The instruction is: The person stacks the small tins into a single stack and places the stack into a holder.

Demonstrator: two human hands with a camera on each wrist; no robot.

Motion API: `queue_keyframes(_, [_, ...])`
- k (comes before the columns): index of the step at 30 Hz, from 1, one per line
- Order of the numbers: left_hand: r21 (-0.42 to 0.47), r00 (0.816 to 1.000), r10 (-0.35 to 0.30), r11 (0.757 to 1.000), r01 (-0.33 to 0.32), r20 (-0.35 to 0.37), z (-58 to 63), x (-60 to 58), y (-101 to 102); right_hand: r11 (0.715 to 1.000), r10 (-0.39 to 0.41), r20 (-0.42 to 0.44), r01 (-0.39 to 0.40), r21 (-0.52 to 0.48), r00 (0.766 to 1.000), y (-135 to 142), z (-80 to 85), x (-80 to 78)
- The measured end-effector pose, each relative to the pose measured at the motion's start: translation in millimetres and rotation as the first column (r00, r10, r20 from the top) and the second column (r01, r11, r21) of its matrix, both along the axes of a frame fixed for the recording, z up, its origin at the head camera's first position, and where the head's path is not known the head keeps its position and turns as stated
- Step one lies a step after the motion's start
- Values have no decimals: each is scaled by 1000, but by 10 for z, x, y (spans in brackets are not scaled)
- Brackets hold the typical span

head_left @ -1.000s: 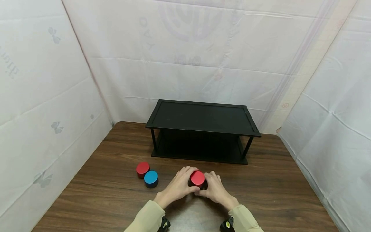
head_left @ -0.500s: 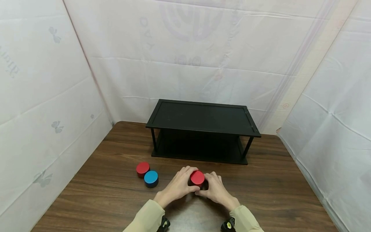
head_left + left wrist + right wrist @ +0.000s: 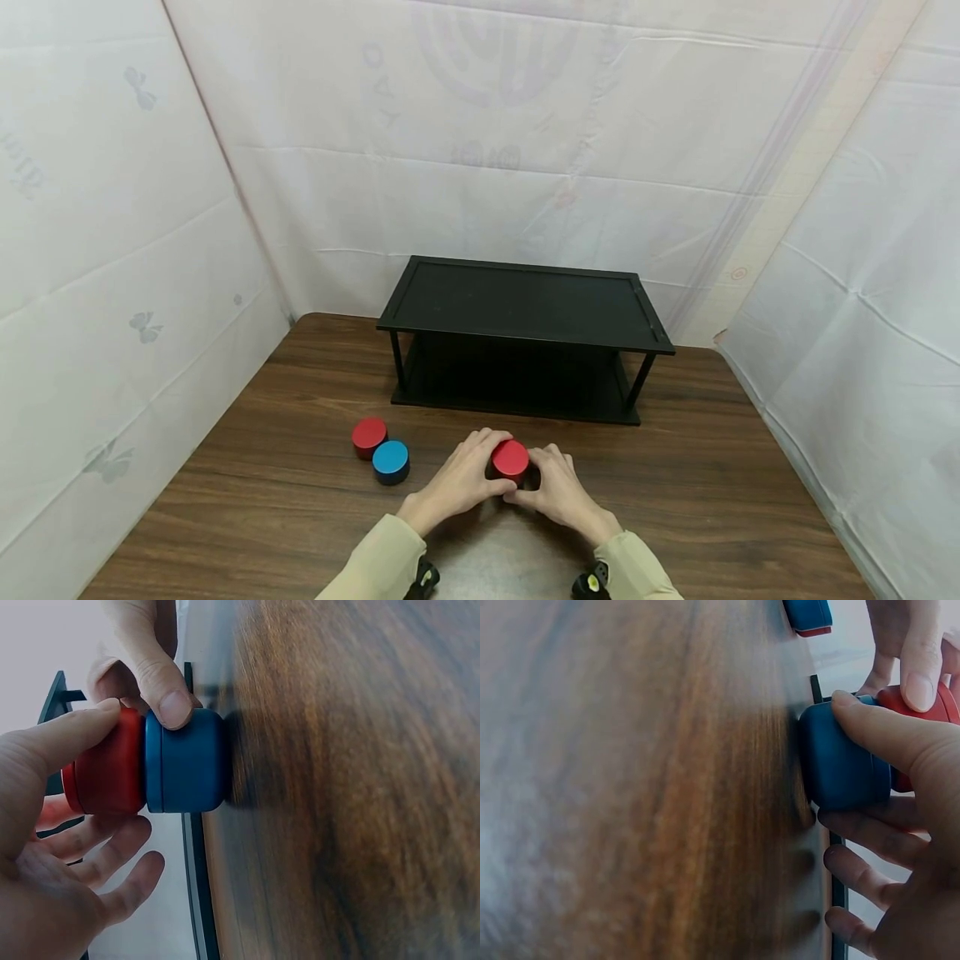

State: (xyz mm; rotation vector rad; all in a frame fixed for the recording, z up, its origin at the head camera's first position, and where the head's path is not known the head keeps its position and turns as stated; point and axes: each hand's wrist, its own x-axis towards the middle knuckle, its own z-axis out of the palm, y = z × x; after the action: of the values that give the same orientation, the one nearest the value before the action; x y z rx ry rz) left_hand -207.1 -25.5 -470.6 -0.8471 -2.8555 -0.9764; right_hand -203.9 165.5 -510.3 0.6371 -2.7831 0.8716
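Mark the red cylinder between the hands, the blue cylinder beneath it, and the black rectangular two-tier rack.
Red cylinder [image 3: 109,769], left wrist view, sidewall.
Blue cylinder [image 3: 836,765], right wrist view, sidewall.
Black rectangular two-tier rack [image 3: 525,304], head view, top board.

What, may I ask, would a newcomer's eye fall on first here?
Probably the red cylinder, lower centre, held by the left hand atop a blue cylinder in the right hand. Next come the black stand behind them, then the second red cylinder and second blue cylinder to the left.
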Motion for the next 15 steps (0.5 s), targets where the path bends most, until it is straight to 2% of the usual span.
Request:
queue_keyframes(8, [-4,1000,-7,1000,7,-8,22,18,-29,1000,7,5,-7,-21,1000,3,5,5])
queue_keyframes(15, [4,1000,8,1000,-8,19,59,31,-115,999,14,5,-13,-38,1000,4,9,9])
